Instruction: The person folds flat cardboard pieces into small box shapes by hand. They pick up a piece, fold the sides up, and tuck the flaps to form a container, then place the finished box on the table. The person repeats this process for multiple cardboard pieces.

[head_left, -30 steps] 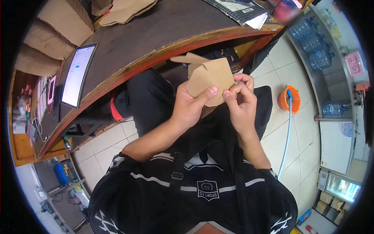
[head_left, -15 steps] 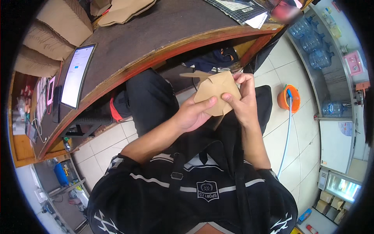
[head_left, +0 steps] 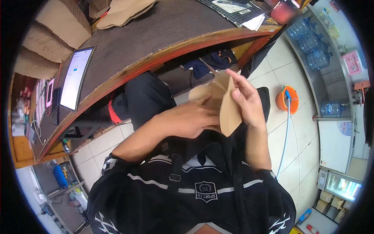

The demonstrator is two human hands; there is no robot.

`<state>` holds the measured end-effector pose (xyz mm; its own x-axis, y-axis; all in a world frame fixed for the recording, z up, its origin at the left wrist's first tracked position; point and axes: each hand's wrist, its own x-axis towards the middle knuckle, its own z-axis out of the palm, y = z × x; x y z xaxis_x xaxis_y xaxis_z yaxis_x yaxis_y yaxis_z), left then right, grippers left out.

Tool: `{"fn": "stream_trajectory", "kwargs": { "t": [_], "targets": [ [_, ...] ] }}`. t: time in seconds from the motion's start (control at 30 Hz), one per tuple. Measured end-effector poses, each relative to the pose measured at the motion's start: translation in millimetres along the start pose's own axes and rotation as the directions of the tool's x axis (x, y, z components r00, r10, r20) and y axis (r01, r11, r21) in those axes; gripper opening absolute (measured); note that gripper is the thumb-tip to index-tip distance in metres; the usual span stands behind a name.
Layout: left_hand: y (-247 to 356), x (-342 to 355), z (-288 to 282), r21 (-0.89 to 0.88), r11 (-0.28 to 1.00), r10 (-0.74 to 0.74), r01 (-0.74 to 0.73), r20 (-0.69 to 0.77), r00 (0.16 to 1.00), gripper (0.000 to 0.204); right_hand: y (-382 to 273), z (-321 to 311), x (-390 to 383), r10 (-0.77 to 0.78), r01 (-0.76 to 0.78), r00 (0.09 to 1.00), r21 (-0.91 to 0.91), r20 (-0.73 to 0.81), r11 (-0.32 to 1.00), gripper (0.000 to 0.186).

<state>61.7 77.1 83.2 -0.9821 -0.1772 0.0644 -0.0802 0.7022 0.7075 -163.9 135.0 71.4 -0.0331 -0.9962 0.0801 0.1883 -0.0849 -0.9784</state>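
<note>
One carton (head_left: 229, 117) is gripped by the right hand (head_left: 250, 104); clamping by the left hand (head_left: 187, 118) can't be told; near, a badge (head_left: 205, 191) is lettered.

A dark-topped, red-edged desk (head_left: 144, 43) stands above pale floor tiles (head_left: 307, 134), with grey shelving (head_left: 324, 86) to the right.

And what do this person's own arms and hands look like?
The left hand and right hand are ungloved, and the forearms are bare. The short sleeves are black, with jagged white markings.
</note>
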Motion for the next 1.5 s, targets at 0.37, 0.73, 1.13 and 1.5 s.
{"fn": "stream_trajectory", "kwargs": {
  "t": [0.37,0.73,1.13,1.5],
  "targets": [
    [9,-12,-29,0.058,0.984,0.174,-0.166,-0.163,0.971,0.046,6,18,2,-0.188,0.207,0.974,-0.156,0.128,0.966,0.029],
    [-11,-11,-4,-0.936,0.337,-0.445,-0.103,-0.255,0.859,0.056,-5,7,-4,-0.619,0.658,0.735,-0.512,0.277,0.552,0.014],
    [-2,21,25,-0.711,0.657,-0.511,-0.251,-0.664,0.546,0.036,5,30,-19,-0.57,0.503,0.776,-0.811,0.271,0.3,0.031],
    [10,26,22,-0.695,0.658,-0.543,-0.29,-0.704,0.458,0.028,2,49,-10,-0.592,0.269,0.8,-0.82,-0.102,0.505,0.019]
  ]
}}
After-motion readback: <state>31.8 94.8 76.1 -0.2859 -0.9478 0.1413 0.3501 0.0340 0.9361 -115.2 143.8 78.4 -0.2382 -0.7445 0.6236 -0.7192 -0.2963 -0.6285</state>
